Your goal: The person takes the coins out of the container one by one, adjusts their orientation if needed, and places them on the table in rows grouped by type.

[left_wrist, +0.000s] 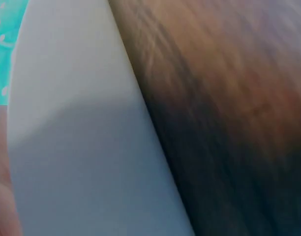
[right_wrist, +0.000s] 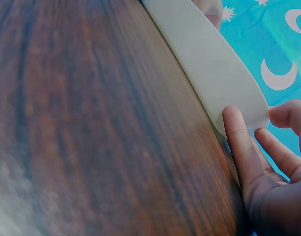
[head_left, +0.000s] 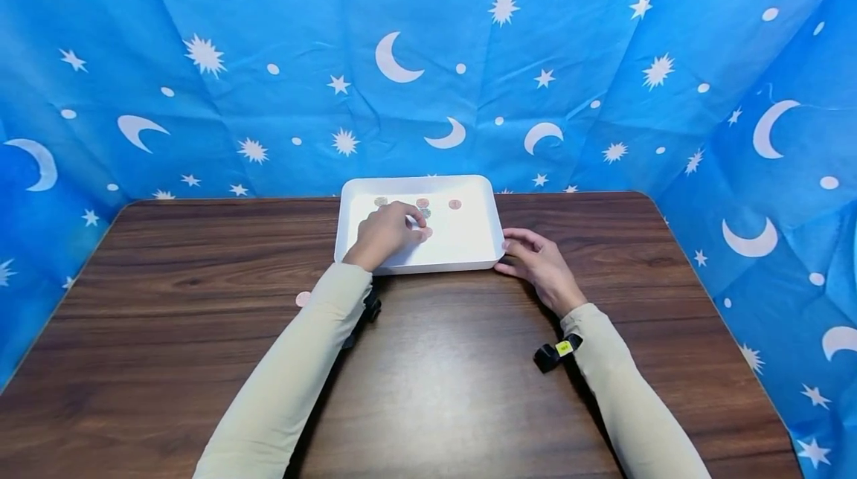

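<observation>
Overhead, from the head view: a white rectangular plastic tray [head_left: 469, 241] on a dark wood-grain table [head_left: 201, 256], toward the table's 12 o'clock edge. Inside the tray, small round coin-like discs: a pinkish one [head_left: 455, 204] near the 1 o'clock corner, another pinkish one [head_left: 422, 203] just beside a greyish one [head_left: 425, 213], and a brownish one [head_left: 381, 201] toward 11 o'clock. Left hand [head_left: 388, 233] reaching over the tray's 6 o'clock rim, fingers curled, fingertips close to the discs at the tray's middle; whether pinching one, cannot tell. Right hand [head_left: 538, 259] lying at the tray's 4 o'clock corner, fingers loosely straight and touching the rim. Cream long sleeves on both arms, black wrist straps below. One more pale pink disc [head_left: 303, 299] on the bare table, at 9 o'clock of the left sleeve. Blue cloth with white moons and stars [head_left: 428, 77] all around.

Next, the left wrist view: blurred; only the tray's white wall [left_wrist: 81, 147] and the table's wood [left_wrist: 229, 123] at its 3 o'clock side.

Lastly, the right wrist view: right hand [right_wrist: 273, 172] with relaxed, slightly spread fingers [right_wrist: 236, 142], one fingertip resting against the tray's rounded corner [right_wrist: 214, 64], nothing gripped; wood grain spreading toward 9 o'clock.
</observation>
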### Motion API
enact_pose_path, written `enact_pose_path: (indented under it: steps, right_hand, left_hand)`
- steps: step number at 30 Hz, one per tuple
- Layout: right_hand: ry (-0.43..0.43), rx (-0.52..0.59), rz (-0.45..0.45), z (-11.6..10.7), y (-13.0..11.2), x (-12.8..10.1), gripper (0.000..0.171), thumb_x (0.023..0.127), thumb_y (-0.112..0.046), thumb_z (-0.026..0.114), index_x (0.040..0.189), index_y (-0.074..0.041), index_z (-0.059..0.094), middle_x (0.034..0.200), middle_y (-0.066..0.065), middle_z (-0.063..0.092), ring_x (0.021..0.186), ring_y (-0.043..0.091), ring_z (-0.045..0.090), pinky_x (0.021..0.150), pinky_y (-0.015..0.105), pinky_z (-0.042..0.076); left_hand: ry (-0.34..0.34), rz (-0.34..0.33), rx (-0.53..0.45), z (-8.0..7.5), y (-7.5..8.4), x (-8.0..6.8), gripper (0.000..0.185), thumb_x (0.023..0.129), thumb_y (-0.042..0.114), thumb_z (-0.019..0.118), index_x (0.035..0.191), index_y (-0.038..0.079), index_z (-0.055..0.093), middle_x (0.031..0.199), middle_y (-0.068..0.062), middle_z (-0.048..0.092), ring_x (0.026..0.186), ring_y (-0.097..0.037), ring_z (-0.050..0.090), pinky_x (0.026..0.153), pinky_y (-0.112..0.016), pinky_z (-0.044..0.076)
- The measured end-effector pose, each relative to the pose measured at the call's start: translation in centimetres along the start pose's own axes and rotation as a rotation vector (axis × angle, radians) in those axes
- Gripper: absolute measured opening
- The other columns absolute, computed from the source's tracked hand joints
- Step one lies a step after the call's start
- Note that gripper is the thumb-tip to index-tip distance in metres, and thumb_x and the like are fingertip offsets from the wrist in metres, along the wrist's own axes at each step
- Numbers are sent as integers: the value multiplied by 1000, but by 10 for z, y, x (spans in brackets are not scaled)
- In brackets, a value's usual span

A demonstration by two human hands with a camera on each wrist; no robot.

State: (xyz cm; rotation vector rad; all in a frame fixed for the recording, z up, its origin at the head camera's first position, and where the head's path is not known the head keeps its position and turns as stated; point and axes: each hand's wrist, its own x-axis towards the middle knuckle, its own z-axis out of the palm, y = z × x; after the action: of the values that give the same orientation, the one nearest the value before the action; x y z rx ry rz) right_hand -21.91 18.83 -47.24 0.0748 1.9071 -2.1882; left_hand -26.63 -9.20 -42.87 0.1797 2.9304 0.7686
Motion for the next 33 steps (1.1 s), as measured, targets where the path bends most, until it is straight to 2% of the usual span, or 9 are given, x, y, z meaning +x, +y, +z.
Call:
enact_pose_path:
  steps: [3,9,16,21,24,29,33]
  right_hand:
    - [2,-12,3,-3,-1,0,41,107,-8,60,147,3,54,150,20,47,126,30,58,92,37,60]
    - [-5,-18,1,-5,-3,0,42,107,-10,61,147,2,54,151,21,47,127,31,58,93,38,60]
    - [-5,-8,-7,-5,-3,-1,42,107,-8,60,147,3,53,151,21,47,127,30,58,92,38,60]
    - [-8,-1,-14,-3,-1,-1,41,107,-8,60,146,3,54,148,22,49,123,29,60,92,38,60]
    - [-15,9,-6,-1,1,-1,41,107,-8,61,146,3,54,147,22,50,121,27,62,92,38,60]
    - [-20,14,-5,0,1,0,42,106,-8,61,146,3,54,146,22,50,120,26,62,92,38,60]
    - [-20,9,-7,-1,-1,0,42,107,-8,61,146,3,54,148,22,50,122,28,61,92,38,60]
  left_hand:
    - [-2,4,-40,-3,-6,-1,20,98,34,76,109,18,80,107,-6,72,90,-27,65,77,-45,49]
    - [-47,7,-132,-3,-11,1,23,98,25,76,119,15,77,105,-6,66,88,-24,56,78,-39,43]
    - [-58,-19,-102,-2,-7,2,19,103,28,71,118,19,76,105,-5,65,87,-24,55,76,-41,43]
    - [-81,55,-121,-2,-9,7,12,101,14,70,111,11,67,104,-7,61,90,-24,54,83,-41,42]
    - [-99,91,-145,-2,-13,8,15,99,7,68,113,7,62,102,-8,60,89,-23,54,83,-38,42]
    - [-140,125,-154,-5,-19,7,32,99,4,67,131,6,65,102,-9,62,88,-23,54,82,-36,43]
    - [-146,181,-135,-7,-22,8,32,97,0,65,128,4,70,104,-11,66,93,-24,57,86,-38,46]
